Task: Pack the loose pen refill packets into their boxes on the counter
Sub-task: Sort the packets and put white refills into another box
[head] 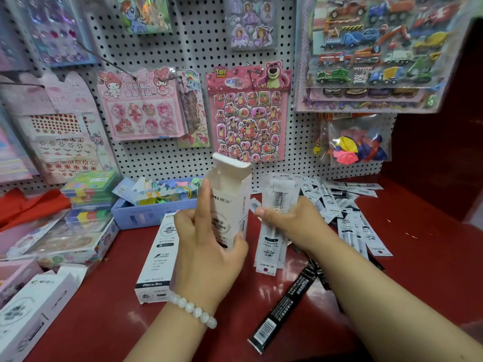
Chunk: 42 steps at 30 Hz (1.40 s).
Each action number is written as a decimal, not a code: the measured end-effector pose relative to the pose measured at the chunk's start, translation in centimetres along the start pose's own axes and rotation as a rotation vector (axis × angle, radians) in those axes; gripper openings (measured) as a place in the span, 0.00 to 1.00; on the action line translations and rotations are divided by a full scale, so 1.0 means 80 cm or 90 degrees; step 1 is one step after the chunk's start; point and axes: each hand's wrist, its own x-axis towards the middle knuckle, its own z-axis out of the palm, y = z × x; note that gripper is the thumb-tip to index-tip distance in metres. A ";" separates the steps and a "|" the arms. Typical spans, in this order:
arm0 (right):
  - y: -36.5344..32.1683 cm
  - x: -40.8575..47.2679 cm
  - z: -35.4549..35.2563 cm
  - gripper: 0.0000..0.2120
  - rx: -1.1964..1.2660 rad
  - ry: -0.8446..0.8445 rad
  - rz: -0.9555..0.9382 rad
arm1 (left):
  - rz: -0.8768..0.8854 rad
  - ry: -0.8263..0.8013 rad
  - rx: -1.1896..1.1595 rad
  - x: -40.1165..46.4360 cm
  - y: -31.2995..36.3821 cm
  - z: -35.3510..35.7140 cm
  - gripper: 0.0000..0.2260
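Fingers (pixel 203 202) of the left hand (pixel 206 246) are wrapping round a white box (pixel 230 202), the forefinger lying straight up its front face and the thumb pressing its lower right edge; the box is standing upright off the counter (pixel 117 296) with its top flap open. Left of it, a closed box (pixel 156 257) is lying flat on the red counter, and another (pixel 31 309) is lying near the lower left corner. Just right of the held box, the right hand (pixel 292 220) is pinching a bundle of clear refill packets (pixel 277 205), fingers curling round its middle, the bundle's top end reaching beside the box's open mouth but not inside it. Farther right, a heap of loose packets (pixel 347 205) is spreading over the counter behind the right wrist, and a black packet (pixel 282 309) is lying under the forearm.
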 end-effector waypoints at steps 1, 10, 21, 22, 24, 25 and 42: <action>-0.005 -0.001 0.000 0.06 0.028 -0.002 -0.027 | 0.002 0.003 0.005 0.000 0.002 0.000 0.52; -0.010 -0.003 -0.006 0.16 0.005 -0.050 -0.073 | 0.089 0.080 0.043 0.010 0.003 -0.011 0.33; 0.015 0.006 -0.024 0.52 -0.211 -0.100 0.080 | -0.009 0.063 0.094 0.025 0.005 -0.035 0.31; 0.012 0.007 -0.028 0.48 -0.213 -0.106 0.090 | -0.011 0.058 0.100 0.025 0.005 -0.036 0.33; 0.012 0.009 -0.034 0.33 -0.209 -0.125 0.078 | -0.015 0.048 0.101 0.027 0.006 -0.037 0.37; 0.013 0.009 -0.036 0.24 -0.195 -0.135 0.069 | -0.019 0.046 0.099 0.028 0.006 -0.037 0.38; -0.127 -0.019 -0.042 0.08 0.530 0.126 -0.199 | -0.080 0.075 0.122 0.028 0.008 -0.026 0.40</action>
